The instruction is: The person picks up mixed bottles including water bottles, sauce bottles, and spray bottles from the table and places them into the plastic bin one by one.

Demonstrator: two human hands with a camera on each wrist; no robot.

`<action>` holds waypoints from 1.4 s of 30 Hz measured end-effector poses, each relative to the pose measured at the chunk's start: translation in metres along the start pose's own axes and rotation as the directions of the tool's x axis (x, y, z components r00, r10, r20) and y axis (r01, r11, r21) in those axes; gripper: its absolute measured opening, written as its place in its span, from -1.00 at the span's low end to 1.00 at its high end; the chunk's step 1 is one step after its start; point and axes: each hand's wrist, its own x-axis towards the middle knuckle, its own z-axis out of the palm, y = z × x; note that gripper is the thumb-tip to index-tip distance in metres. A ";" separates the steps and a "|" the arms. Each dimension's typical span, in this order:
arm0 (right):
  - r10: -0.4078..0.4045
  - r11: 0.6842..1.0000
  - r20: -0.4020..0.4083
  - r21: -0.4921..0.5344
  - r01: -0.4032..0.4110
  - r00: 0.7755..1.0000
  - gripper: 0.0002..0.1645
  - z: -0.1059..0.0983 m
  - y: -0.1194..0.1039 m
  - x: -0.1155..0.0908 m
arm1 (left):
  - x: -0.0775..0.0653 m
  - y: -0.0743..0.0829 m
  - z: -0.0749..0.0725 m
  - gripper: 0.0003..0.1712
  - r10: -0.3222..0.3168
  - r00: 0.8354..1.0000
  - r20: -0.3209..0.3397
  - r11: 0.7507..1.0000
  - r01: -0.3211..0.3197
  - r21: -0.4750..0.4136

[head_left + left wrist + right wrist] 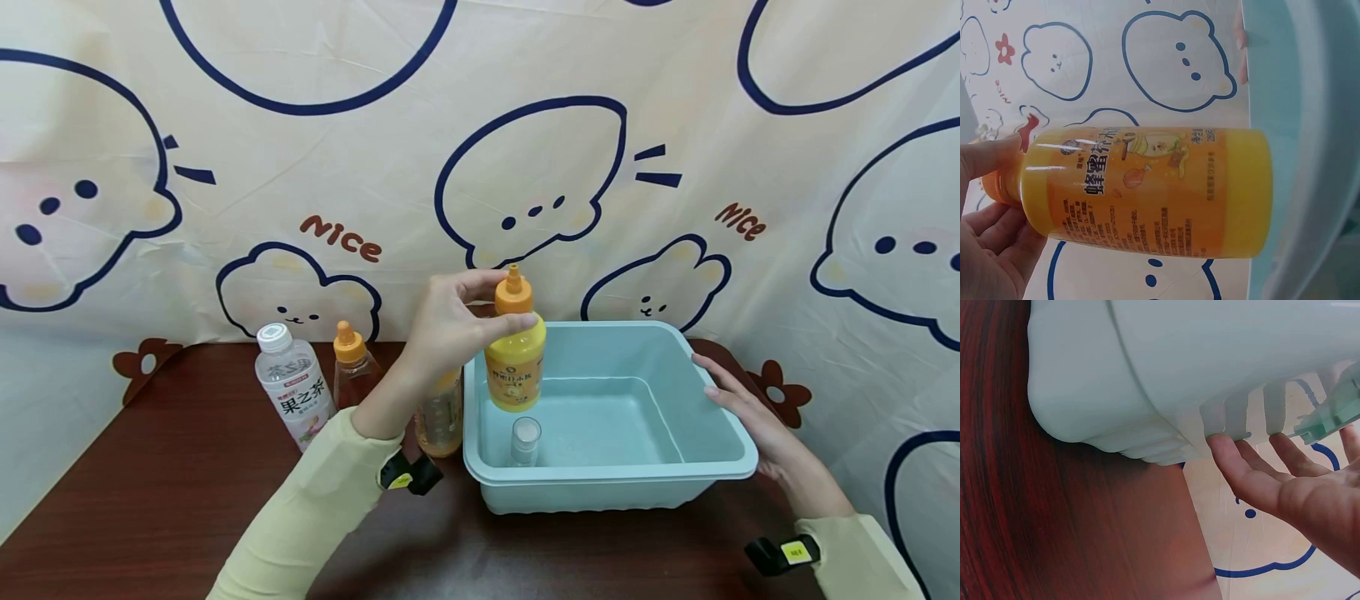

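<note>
My left hand (457,321) pinches a yellow squeeze bottle of honey (516,367) by its neck, just below the orange nozzle cap. The bottle hangs upright over the left end of a light blue plastic basin (630,475); in the left wrist view its printed label (1141,181) faces the camera. My right hand (757,421) holds the basin's right rim, thumb over the edge. Seen from the right wrist, several fingers (1241,472) press against the outer wall under the rim. Inside the basin, below the honey bottle, stands a small clear container (527,442).
Left of the basin on the dark wooden table (187,500) stand a clear fruit tea bottle (296,387) with white cap, a reddish-brown squeeze bottle (354,367) with orange cap, and an amber bottle (441,421) partly behind my left wrist. A cartoon-printed cloth (405,167) hangs behind.
</note>
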 end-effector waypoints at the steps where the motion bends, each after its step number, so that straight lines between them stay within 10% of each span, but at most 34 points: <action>1: 0.000 1.000 0.001 0.001 0.000 1.000 -0.36 0.000 0.000 0.000 | 0.000 -0.001 0.001 -0.51 -0.004 1.000 0.003 1.000 0.004 -0.001; 42: -0.009 1.000 0.005 0.008 0.009 1.000 -0.37 0.001 0.000 -0.001 | 0.001 -0.029 0.019 -0.53 -0.088 0.993 0.083 0.992 0.080 0.094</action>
